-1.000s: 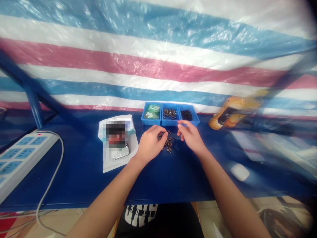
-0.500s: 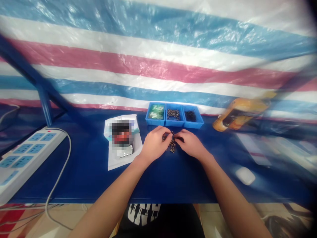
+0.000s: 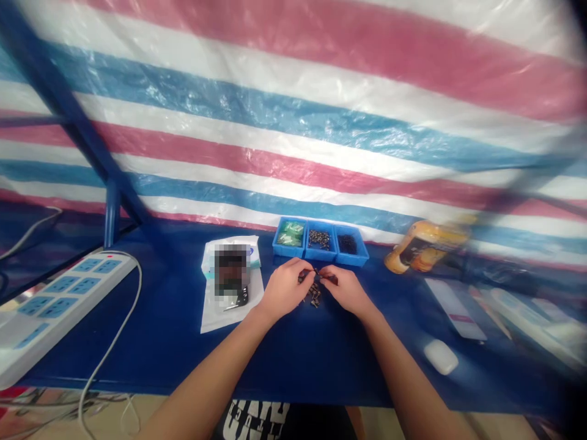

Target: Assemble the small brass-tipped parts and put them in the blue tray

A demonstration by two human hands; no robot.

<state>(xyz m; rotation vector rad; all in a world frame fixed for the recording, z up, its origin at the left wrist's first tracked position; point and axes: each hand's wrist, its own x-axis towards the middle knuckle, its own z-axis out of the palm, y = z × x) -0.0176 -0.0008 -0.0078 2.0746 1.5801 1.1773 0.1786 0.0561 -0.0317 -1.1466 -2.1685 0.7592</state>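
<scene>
Over the middle of the blue table, my left hand [image 3: 287, 287] and my right hand [image 3: 343, 288] meet fingertip to fingertip. Both are closed in a pinch around a small dark piece [image 3: 316, 274], too small to name. Just below the fingers lies a loose pile of small brass-and-black metal parts [image 3: 314, 296], partly hidden by my left hand. Behind my hands stand three joined blue bins [image 3: 313, 254]. The left bin holds a green-and-white packet [image 3: 291, 234], the middle one brass-coloured small parts [image 3: 320, 239], the right one small black parts [image 3: 347, 244].
A white packet [image 3: 211, 315] with a blurred-out area lies left. Farther left sits a power strip [image 3: 68, 293] with a white cable [image 3: 120, 330]. An orange bottle [image 3: 415, 247] lies at the right, near a white case [image 3: 441, 357] and a pale flat box [image 3: 454, 310].
The view has tilted upward, so the table things sit lower in the picture. My hands stay together above the pile, with fingertips now closer to each other.
</scene>
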